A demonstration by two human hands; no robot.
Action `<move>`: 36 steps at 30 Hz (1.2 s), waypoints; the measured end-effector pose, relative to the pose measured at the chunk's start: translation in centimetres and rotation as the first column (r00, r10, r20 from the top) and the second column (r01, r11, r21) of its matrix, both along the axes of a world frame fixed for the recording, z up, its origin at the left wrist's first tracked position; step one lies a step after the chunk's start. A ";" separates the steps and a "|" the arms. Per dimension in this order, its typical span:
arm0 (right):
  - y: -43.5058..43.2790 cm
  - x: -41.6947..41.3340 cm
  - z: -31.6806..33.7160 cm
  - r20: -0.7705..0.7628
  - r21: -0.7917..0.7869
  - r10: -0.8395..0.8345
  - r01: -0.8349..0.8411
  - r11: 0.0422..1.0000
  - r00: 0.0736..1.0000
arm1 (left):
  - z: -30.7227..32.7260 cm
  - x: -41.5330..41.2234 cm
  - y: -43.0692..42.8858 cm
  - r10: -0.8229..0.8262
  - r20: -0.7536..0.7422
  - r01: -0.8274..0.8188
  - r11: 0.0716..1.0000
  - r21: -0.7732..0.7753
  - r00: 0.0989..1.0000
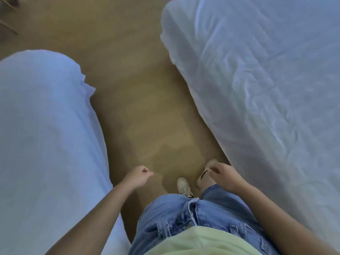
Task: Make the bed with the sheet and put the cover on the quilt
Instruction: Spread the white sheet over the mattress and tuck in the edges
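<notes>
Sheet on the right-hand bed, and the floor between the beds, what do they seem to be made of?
Sheet: thin woven fabric, likely cotton or a blend, matte white; it creases in fine soft wrinkles. Floor: tan and matte; possibly carpet or vinyl, too blurred to tell.

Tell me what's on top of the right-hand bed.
A wrinkled white sheet covers its top and hangs down the side; nothing else lies on the part in view. The mattress underneath is hidden.

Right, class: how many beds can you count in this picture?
2. The left bed fills the left edge; the right bed, more wrinkled, runs along the right. Others may lie out of view.
</notes>
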State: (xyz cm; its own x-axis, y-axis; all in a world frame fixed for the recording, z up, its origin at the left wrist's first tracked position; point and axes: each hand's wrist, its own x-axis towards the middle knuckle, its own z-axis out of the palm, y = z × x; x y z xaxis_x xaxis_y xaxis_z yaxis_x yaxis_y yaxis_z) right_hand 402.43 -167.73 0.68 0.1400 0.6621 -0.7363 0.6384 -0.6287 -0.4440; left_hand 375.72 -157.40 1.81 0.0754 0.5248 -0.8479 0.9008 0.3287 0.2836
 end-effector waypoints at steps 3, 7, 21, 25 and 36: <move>5.6 -2.0 -0.3 -0.007 -0.012 0.142 -0.142 0.990 0.990 | -1.0 -3.7 1.2 0.205 0.024 -0.204 0.978 -0.039 0.978; 13.8 -4.2 -1.4 -0.030 -0.024 0.289 -0.290 0.957 0.957 | -2.6 -5.3 4.3 0.363 0.042 -0.352 0.921 -0.169 0.931; 54.5 -11.4 -1.4 0.059 -0.092 0.729 -0.723 0.684 0.682 | -3.1 -7.2 34.0 0.547 0.104 -0.544 0.837 -0.061 0.831; 65.4 -16.6 -2.1 0.055 -0.072 0.771 -0.768 0.636 0.634 | -4.6 -11.8 42.8 0.634 0.156 -0.635 0.771 -0.052 0.757; 93.8 -32.9 0.9 0.039 -0.047 0.746 -0.745 0.666 0.665 | -3.3 -31.5 74.1 0.538 0.061 -0.540 0.841 0.033 0.841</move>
